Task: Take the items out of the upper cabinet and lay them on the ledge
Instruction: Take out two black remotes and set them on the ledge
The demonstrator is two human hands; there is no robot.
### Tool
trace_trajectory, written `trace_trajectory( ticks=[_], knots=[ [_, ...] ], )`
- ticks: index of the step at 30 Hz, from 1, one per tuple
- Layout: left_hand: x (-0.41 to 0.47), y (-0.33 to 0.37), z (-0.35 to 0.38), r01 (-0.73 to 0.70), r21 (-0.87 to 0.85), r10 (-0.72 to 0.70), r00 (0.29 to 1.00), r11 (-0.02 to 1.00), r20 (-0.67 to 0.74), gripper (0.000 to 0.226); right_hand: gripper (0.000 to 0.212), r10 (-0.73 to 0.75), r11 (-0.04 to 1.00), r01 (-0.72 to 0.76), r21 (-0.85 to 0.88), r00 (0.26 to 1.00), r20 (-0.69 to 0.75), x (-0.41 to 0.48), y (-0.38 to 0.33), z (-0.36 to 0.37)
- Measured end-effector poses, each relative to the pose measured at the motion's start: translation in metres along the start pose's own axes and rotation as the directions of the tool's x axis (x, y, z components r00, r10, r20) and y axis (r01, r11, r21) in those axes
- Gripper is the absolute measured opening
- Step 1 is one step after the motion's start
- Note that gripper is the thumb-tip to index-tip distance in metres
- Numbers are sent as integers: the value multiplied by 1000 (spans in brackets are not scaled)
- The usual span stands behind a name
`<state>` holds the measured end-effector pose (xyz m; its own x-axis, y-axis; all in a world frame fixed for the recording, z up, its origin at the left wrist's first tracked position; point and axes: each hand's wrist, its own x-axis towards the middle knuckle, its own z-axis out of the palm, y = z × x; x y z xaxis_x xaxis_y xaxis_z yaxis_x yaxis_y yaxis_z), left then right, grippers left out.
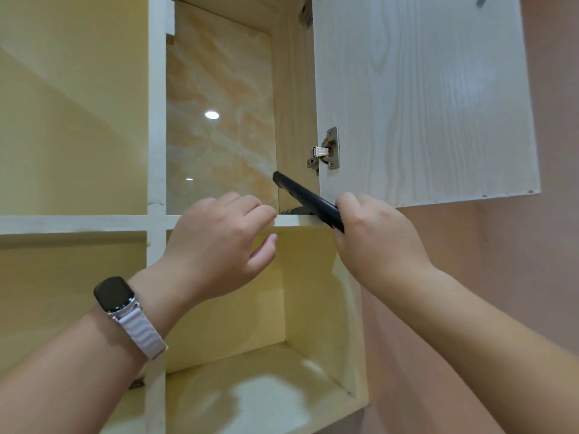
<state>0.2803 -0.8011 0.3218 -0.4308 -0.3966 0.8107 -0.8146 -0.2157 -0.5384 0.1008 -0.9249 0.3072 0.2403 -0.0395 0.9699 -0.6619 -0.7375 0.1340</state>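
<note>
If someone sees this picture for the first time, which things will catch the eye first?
Probably the two raised hands at the open upper cabinet: the right hand holds a dark flat item, tilted, at the shelf edge, and the left hand reaches in beside it. Next, the open white door at upper right and the dark watch on the left wrist.

Upper cabinet shelf (294,220): pale board, front edge white, runs across the open compartment with the marbled back panel. Flat black item (300,195) sits at the shelf's 3 o'clock end, tilted, far tip raised toward 10 o'clock, near end overhanging the front edge. A second dark thing (293,210) lies under it on the shelf; too hidden to identify. Lower shelf (250,396) shows only glare.
</note>
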Motion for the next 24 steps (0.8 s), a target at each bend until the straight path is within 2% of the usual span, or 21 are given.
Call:
trace_trajectory(
  ticks=[2, 3, 6, 8, 10, 13, 14, 16, 19, 21, 24],
  knots=[
    [0, 1, 0, 11, 0, -11, 1000, 1000, 8, 33, 15, 148, 975, -159, 157, 986, 78, -14, 2, -3],
    [0, 1, -1, 20, 1, -20, 1000, 1000, 11, 35, 10, 215, 930, -240, 279, 970, 117, -22, 3, -6],
    [8, 6, -7, 120, -25, -117, 989, 992, 86, 43, 9, 380, 700, -423, 575, 903, 201, -50, -2, -19],
    [23, 5, -10, 209, -12, -200, 949, 978, 243, 47, 11, 431, 562, -498, 661, 858, 279, -68, -7, -22],
    [43, 2, -10, 221, 6, -199, 864, 975, 462, 62, 13, 442, 425, -551, 718, 819, 367, -81, -13, -24],
    [76, -8, -3, 304, -113, -145, 708, 946, 691, 86, 19, 408, 242, -599, 763, 776, 481, -95, -14, -25],
    [85, -11, 2, 349, -158, -119, 654, 924, 747, 89, 21, 386, 178, -615, 768, 761, 521, -100, -13, -24],
    [102, -19, 10, 418, -202, -80, 566, 886, 821, 76, 21, 331, 41, -649, 759, 726, 603, -111, -11, -24],
    [123, -30, 25, 481, -233, -60, 519, 845, 853, 49, 19, 279, -40, -691, 722, 686, 672, -125, -4, -20],
    [133, -33, 35, 465, -218, -69, 524, 858, 849, 48, 15, 264, -51, -705, 707, 673, 691, -132, 3, -15],
    [142, -30, 55, 374, -140, -83, 521, 917, 850, 58, 20, 262, -31, -710, 704, 673, 691, -137, 13, -12]
  ],
)
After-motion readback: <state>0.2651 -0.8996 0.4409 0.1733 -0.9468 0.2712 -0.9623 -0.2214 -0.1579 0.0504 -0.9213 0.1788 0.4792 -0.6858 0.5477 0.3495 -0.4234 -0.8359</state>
